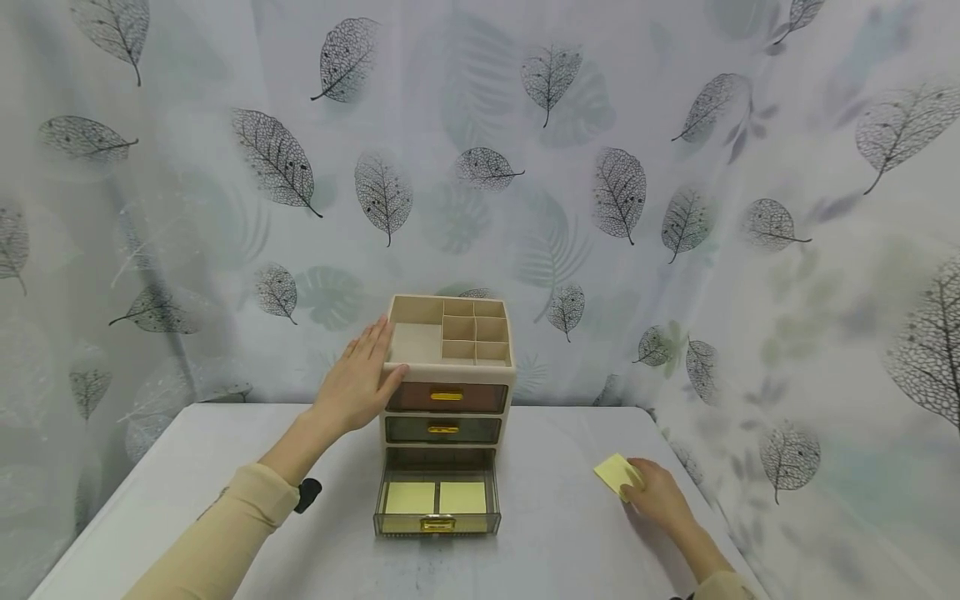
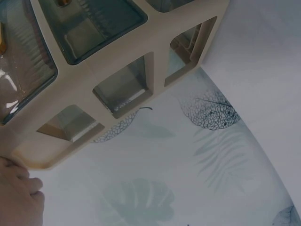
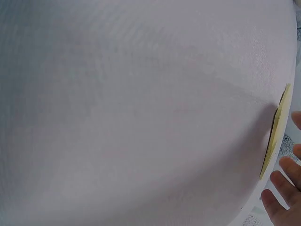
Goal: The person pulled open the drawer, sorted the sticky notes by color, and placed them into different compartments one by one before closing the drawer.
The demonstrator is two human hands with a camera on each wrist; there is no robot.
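Note:
A beige desktop drawer organizer (image 1: pixel 447 372) stands at the table's middle, its lowest clear drawer (image 1: pixel 476 523) pulled out. Two yellow sticky note pads (image 1: pixel 409 498) lie side by side in that drawer. My left hand (image 1: pixel 356 379) rests on the organizer's upper left edge, fingers stretched along the side and thumb at the front. Over to the right, my right hand (image 1: pixel 660 493) is at another yellow sticky note pad (image 1: pixel 617 472). In the right wrist view its fingers (image 3: pixel 284 186) are spread, with a gap between them and the pad (image 3: pixel 275 134).
Small compartments (image 1: pixel 476 330) divide the organizer's top. Two upper drawers (image 1: pixel 442 430) with gold handles are closed. A leaf-patterned curtain (image 1: pixel 480 217) hangs behind and beside the white table (image 1: pixel 551 500). A black item (image 1: pixel 307 495) shows by the left wrist.

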